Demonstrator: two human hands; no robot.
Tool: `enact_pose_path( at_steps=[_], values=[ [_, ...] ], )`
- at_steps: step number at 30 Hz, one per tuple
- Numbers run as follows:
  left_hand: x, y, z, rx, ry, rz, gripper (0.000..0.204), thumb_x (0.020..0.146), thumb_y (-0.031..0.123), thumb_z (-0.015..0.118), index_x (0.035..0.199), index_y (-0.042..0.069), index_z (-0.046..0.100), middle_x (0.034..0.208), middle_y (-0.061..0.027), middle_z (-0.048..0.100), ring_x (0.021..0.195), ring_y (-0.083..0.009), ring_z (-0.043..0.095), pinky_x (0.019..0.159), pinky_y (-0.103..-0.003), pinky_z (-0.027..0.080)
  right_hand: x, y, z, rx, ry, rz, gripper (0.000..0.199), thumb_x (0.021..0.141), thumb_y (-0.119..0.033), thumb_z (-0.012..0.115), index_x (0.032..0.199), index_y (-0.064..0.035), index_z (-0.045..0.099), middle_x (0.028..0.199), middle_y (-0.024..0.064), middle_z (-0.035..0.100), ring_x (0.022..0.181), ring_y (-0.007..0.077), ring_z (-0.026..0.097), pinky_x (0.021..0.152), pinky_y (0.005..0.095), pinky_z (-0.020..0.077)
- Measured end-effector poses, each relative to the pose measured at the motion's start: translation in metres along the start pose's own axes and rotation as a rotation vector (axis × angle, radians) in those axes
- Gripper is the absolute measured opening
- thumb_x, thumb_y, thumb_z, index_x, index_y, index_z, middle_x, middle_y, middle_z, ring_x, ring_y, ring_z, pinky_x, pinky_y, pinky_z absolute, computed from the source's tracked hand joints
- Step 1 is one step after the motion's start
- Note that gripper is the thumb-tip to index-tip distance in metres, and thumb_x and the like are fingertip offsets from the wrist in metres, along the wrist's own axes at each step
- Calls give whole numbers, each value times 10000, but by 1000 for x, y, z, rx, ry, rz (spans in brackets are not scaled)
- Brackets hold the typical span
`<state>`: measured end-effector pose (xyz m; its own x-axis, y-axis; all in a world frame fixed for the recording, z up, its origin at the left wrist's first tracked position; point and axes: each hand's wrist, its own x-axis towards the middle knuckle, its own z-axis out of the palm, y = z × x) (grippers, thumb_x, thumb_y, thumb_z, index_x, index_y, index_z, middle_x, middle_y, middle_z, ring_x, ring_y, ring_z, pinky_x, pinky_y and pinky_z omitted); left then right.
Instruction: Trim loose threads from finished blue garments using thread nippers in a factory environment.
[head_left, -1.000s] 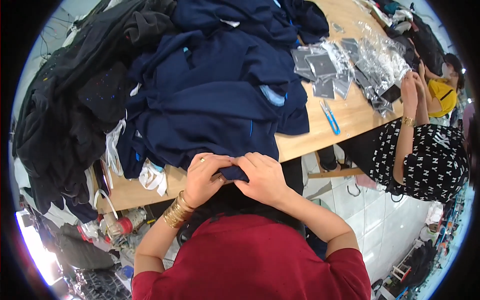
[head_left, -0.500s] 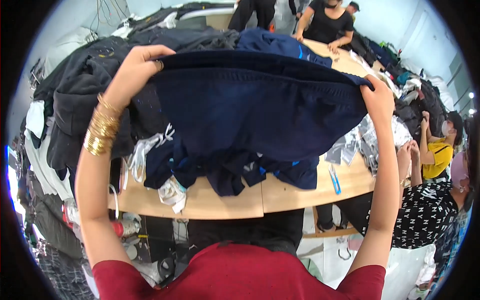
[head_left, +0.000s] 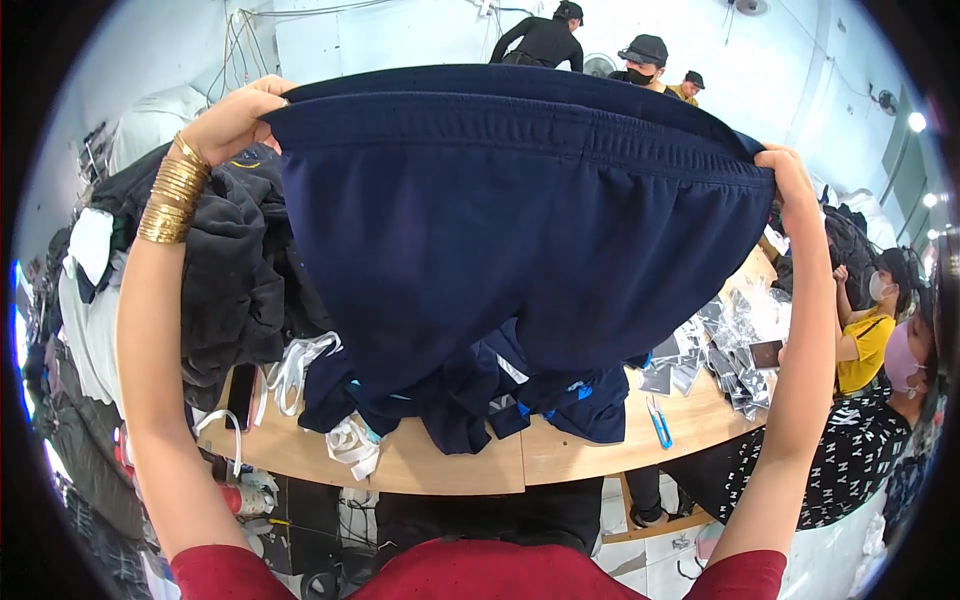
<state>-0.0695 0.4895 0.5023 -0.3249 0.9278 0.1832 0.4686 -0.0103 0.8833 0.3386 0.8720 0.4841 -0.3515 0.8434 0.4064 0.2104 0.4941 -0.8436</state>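
A pair of navy elastic-waist pants hangs stretched wide between my hands, above the table. My left hand, below which gold bangles circle the forearm, is closed on the left end of the waistband. At the opposite end, my right hand pinches the waistband. The waist opening gapes at the top, and two legs show lower down. Where the legs end is hard to make out against a heap of navy garments with light blue and white parts on the table beneath.
Blue thread snips lie on the wooden table, right of the heap. Clear and silver packets spread farther right. White cords and a white bundle lie left. Dark garments pile beyond. Co-workers sit at right and stand behind.
Both hands have moved up and farther apart, stretching the waistband wider. The pants now hang more openly with both legs showing. My view has tilted up toward the far wall.
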Motion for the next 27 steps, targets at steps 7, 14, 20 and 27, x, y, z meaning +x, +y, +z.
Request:
enact_pose_path(
  at_steps=[7,14,20,27],
  values=[
    [-8,6,-12,11,-82,33,143,848,59,524,919,-38,601,759,-57,648,615,-89,636,572,-234,559,-16,-8,-3,13,27,-31,104,683,-116,521,712,-93,618,554,-73,414,507,59,351,496,242,247],
    [-9,2,12,91,10,27,234,856,84,519,1044,-43,573,893,-73,642,726,-108,637,596,-234,554,-11,8,6,79,-50,-12,215,658,-115,546,845,-64,641,663,-35,517,571,65,452,514,208,330],
    [29,-48,196,792,-30,625,460,661,-36,551,1116,26,531,1037,-144,571,993,-249,557,900,-345,445,-37,34,87,366,-577,32,306,610,-18,458,868,2,621,707,-19,535,572,75,483,538,185,402],
    [11,-110,334,236,-120,290,455,683,139,735,1027,-12,478,975,-159,514,933,-294,532,837,-369,430,-98,14,126,265,-468,35,306,618,-24,493,885,-12,643,769,43,585,679,114,508,617,214,396]
  ],
)
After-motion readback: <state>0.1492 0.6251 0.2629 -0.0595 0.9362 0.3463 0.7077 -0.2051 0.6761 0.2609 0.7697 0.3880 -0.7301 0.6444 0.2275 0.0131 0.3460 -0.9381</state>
